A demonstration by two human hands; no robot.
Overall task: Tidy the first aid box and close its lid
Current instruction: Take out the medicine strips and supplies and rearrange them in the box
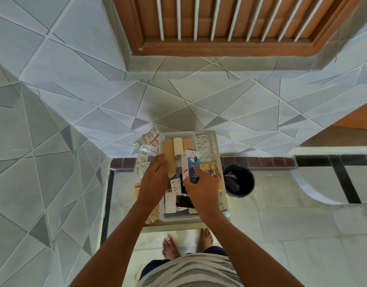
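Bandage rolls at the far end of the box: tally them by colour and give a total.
Tan bandage rolls: 2
White bandage roll: 1
Total: 3, lying side by side in the first aid box, white one in the middle.

Three bandage rolls (178, 146), one carton (190, 165), one bin (239, 181)
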